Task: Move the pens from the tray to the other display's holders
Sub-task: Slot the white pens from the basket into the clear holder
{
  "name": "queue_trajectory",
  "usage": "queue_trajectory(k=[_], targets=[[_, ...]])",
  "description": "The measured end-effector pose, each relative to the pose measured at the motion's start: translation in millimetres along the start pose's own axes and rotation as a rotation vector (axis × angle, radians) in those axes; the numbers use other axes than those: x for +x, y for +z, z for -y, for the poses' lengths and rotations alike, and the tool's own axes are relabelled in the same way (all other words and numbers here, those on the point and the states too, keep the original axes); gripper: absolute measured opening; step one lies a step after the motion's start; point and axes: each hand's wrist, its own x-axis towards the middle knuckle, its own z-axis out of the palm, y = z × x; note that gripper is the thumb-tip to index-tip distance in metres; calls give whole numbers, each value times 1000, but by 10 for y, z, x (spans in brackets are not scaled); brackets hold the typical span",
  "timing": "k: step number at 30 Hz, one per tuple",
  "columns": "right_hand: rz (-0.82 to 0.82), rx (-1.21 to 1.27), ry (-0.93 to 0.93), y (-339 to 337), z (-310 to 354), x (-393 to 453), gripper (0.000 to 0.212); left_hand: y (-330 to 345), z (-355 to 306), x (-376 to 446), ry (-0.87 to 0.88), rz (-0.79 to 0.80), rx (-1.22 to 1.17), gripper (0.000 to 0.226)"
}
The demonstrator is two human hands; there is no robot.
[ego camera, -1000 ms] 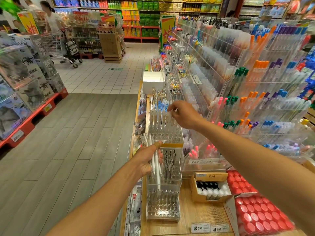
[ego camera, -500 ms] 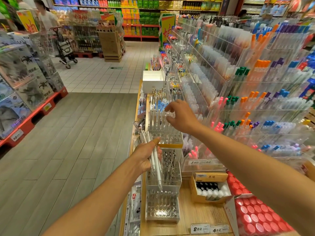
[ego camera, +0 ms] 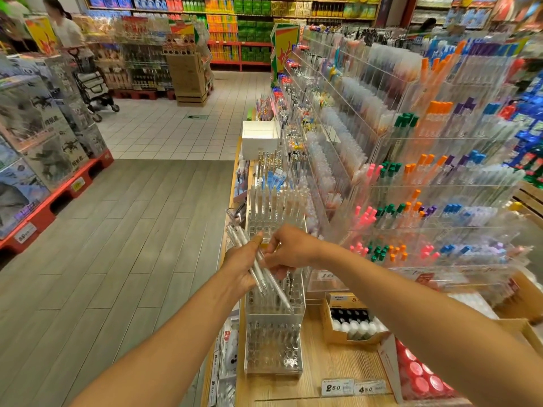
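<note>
My left hand [ego camera: 242,265] grips a bundle of clear white pens [ego camera: 258,270] that slant down to the right over a stepped clear acrylic pen holder [ego camera: 273,345]. My right hand [ego camera: 289,251] has come across to the bundle and its fingers pinch one of the pens near the left hand. The holder's upper tier [ego camera: 274,207] has several white pens standing in its holes. The lowest tier's holes show no pens.
The holder stands on a wooden shelf [ego camera: 332,365] with price tags at its front edge. A cardboard box of black-and-white bottles [ego camera: 352,324] sits to its right, red-lidded items [ego camera: 417,371] beyond. Tiered acrylic racks of coloured pens [ego camera: 426,186] rise on the right. The aisle floor lies left.
My right hand has left the holder's upper tier and come down and left to the bundle in my left hand. The left hand has stayed nearly still.
</note>
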Motion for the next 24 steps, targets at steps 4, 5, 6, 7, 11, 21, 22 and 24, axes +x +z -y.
queue_trajectory(k=[4, 5, 6, 7, 11, 21, 22, 24], targets=[[-43, -44, 12, 33, -16, -37, 12, 11, 14, -44, 15, -35, 36, 49], [-68, -87, 6, 45, -15, -43, 16, 16, 20, -47, 22, -40, 38, 51], [-84, -133, 0, 63, -11, -50, 19, 20, 28, -43, 29, -48, 35, 51], [-90, -168, -2, 81, -6, -55, 20, 25, 33, -39, 36, -55, 28, 51], [-57, -189, -9, 115, 22, -64, 21, 40, 28, -22, 62, -105, 36, 46], [48, 94, -22, -285, -38, -106, 23, -33, -101, -14, 47, -95, -68, 17], [44, 156, -21, -340, -55, -107, 22, -47, -112, -17, 43, -85, -67, 17], [-9, 298, -28, -427, -69, -84, 19, -66, -127, -16, 31, -46, -76, 15]])
